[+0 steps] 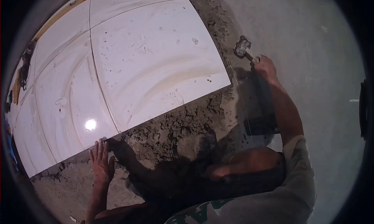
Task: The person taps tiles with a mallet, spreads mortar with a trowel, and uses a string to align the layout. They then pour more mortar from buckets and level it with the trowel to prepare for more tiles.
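My right hand (265, 69) is wrapped round the handle of a mallet (243, 47), its head crusted with grey mortar. The mallet is out to the right of the large white tiles (163, 56), over the grey floor beside their right edge. My left hand (102, 163) lies with fingers stretched out, the tips at the front edge of a white tile (76, 111) near a joint. Smears and mortar crumbs mark the tile faces. Loose dark mortar (171, 134) is spread along the front edge, partly in shadow.
A thin string (244, 103) runs along the right side of the tiles. A yellow bar (64, 13) lies along the far left edge, with dark tools (25, 66) near it. My bent knee (253, 161) is close to the mortar. Smooth grey floor (323, 87) stretches right.
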The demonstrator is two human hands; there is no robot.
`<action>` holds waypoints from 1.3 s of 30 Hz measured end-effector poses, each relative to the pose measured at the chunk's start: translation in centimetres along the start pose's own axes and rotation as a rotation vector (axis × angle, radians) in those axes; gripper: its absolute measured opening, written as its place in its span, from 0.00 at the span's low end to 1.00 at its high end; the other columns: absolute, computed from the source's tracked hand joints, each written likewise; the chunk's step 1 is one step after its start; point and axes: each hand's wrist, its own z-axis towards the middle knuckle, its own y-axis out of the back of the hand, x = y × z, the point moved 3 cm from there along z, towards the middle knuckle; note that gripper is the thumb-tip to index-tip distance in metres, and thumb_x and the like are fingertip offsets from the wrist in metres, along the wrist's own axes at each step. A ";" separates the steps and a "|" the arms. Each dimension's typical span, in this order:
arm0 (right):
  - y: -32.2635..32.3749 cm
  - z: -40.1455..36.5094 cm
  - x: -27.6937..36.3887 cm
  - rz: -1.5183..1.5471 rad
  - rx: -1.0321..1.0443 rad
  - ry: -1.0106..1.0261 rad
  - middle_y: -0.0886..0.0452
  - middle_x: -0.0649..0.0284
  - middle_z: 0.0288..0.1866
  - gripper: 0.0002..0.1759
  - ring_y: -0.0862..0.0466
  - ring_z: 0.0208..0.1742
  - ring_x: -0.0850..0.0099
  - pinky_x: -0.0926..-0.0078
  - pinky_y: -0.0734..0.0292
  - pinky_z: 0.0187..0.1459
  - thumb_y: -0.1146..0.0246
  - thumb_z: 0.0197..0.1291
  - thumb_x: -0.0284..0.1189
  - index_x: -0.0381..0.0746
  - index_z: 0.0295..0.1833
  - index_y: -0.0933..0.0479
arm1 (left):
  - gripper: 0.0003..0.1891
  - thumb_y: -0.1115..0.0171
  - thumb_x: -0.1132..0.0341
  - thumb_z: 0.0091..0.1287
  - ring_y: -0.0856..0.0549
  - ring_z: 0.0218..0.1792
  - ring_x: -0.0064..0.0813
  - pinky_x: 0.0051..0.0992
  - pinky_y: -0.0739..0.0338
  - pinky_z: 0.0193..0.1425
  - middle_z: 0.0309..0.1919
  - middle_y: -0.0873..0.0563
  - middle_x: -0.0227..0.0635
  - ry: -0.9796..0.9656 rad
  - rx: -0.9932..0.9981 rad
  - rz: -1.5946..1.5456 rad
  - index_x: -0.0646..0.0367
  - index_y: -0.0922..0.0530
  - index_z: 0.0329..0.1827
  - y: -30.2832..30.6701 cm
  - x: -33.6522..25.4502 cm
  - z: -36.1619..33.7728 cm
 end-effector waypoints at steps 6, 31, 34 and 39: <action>-2.4 -7.4 3.4 0.412 -0.253 0.279 0.19 0.47 0.39 0.19 0.20 0.44 0.48 0.56 0.26 0.44 0.40 0.59 0.42 0.36 0.45 0.24 | 0.38 0.39 0.64 0.61 0.47 0.75 0.43 0.49 0.60 0.76 0.74 0.43 0.44 -0.024 0.074 0.026 0.58 0.45 0.74 -0.3 -0.7 -0.1; -9.1 -15.3 17.6 1.023 0.511 0.290 0.28 0.65 0.19 0.21 0.27 0.20 0.77 0.73 0.31 0.24 0.47 0.68 0.44 0.34 0.38 0.26 | 0.37 0.37 0.63 0.59 0.43 0.73 0.46 0.55 0.55 0.74 0.72 0.40 0.46 -0.065 0.055 -0.023 0.57 0.41 0.72 -0.4 0.8 0.2; -9.5 -15.2 17.8 1.044 0.491 0.300 0.27 0.64 0.19 0.21 0.26 0.18 0.77 0.73 0.30 0.23 0.47 0.68 0.43 0.34 0.37 0.26 | 0.37 0.37 0.62 0.58 0.43 0.73 0.45 0.55 0.55 0.73 0.72 0.40 0.44 -0.034 0.058 -0.006 0.57 0.41 0.72 -0.6 0.8 0.1; -8.8 -15.6 18.0 1.119 0.576 0.195 0.29 0.66 0.20 0.19 0.30 0.14 0.78 0.77 0.34 0.17 0.47 0.68 0.42 0.34 0.39 0.27 | 0.36 0.38 0.61 0.60 0.44 0.74 0.42 0.55 0.55 0.73 0.73 0.41 0.42 -0.006 0.069 -0.054 0.56 0.41 0.72 -0.1 0.7 -0.1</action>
